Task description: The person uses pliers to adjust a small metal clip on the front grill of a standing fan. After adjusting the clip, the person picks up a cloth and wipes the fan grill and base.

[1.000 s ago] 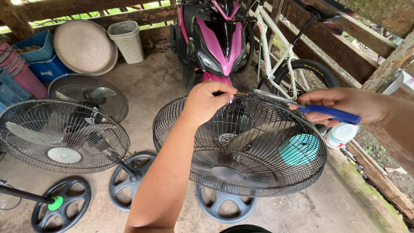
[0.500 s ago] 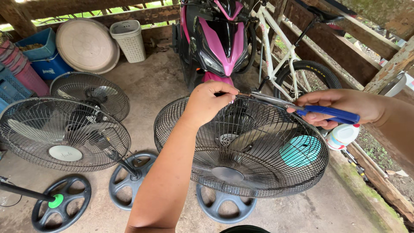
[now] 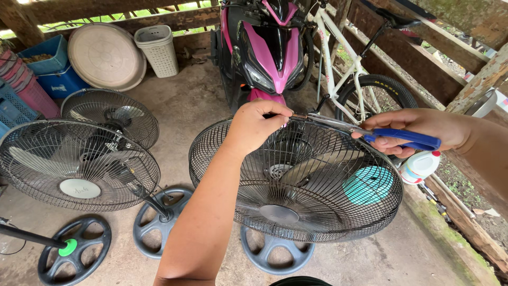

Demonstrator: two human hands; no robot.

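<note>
Left arm: bare, rising from the bottom edge of view, forearm extended forward, wrist bent slightly down. Left hand [image 3: 257,126]: fingers curled into a pinch, knuckles up. Right arm: bare, entering from the right edge. Right hand [image 3: 423,132]: fingers folded closed in a grip, thumb on top, level with the left hand.

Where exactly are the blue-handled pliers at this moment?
In the head view, the blue-handled pliers are in the right hand, right of centre, above the fan's wire guard, their tip beside the left hand.
</note>
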